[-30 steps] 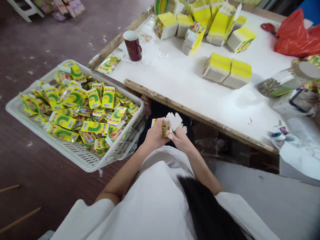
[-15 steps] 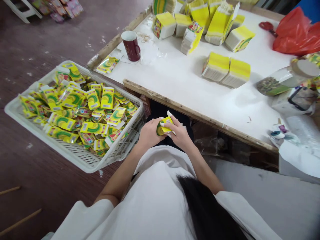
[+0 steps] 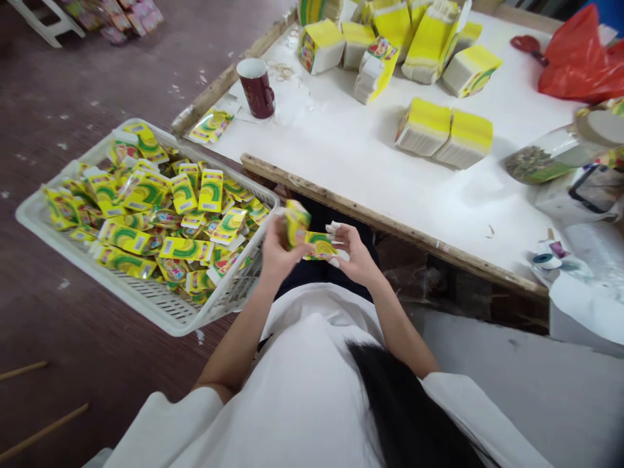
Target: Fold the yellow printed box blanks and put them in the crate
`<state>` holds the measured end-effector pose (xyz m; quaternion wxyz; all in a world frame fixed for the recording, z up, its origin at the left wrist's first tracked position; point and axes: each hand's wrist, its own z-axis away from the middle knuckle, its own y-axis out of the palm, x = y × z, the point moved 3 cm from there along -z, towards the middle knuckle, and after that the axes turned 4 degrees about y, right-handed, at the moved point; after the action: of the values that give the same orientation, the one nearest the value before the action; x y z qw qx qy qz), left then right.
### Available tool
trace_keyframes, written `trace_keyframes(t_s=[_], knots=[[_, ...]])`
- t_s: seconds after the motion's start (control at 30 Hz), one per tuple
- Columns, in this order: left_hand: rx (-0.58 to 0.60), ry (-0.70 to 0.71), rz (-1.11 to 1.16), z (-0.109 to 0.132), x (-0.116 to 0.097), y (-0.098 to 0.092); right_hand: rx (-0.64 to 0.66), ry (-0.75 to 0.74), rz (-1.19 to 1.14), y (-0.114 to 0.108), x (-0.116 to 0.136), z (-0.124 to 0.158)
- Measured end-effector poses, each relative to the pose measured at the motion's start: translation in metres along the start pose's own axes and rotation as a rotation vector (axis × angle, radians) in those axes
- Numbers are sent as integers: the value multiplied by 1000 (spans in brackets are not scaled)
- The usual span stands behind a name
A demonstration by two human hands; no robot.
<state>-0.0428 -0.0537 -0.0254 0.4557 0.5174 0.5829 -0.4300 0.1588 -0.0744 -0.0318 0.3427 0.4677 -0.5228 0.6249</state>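
Note:
My left hand is closed on a yellow-green packet, slightly blurred, held upright near the basket's right edge. A second yellow packet lies between my two hands, its left end by my left thumb and its right end at the fingers of my right hand, which grip it. Both hands are above my lap, in front of the table edge. On my left, the white plastic basket holds a heap of similar yellow packets.
On the white table stand a maroon mug, two yellow-topped card stacks and several more behind. A clear jar and a red bag are at the right. A wooden edge strip runs before my hands.
My hands have moved apart from around one packet. My left hand has shifted left with an upright packet, and another packet now shows between the hands. The view has shifted slightly.

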Motion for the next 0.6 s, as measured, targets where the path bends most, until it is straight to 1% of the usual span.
trace_keyframes(t_s=[0.03, 0.07, 0.1, 0.13, 0.17, 0.2, 0.3, 0.37, 0.43, 0.5, 0.6], knots=[[-148, -16, 147, -4, 7, -9, -41, 51, 96, -3, -7, -1], [-271, -40, 259, -6, 15, -16, -75, 112, 236, -5, -13, -1], [-351, -75, 318, -8, 23, -21, -94, 170, 391, -6, -20, -1], [-381, -124, 329, -8, 32, -21, -98, 216, 536, -6, -25, 0], [-368, -178, 304, -6, 40, -19, -94, 248, 651, -4, -29, 1], [-323, -233, 256, -4, 48, -15, -90, 267, 733, -2, -33, 1], [-102, -406, 90, 9, 70, 6, -100, 275, 851, 6, -36, 3], [9, -494, 40, 18, 81, 17, -95, 287, 885, 10, -36, 3], [59, -523, 48, 23, 88, 22, -86, 286, 895, 12, -34, 2], [83, -510, 76, 25, 90, 23, -86, 274, 858, 13, -34, 2], [80, -490, 91, 27, 88, 19, -102, 309, 668, 10, -38, 2]])
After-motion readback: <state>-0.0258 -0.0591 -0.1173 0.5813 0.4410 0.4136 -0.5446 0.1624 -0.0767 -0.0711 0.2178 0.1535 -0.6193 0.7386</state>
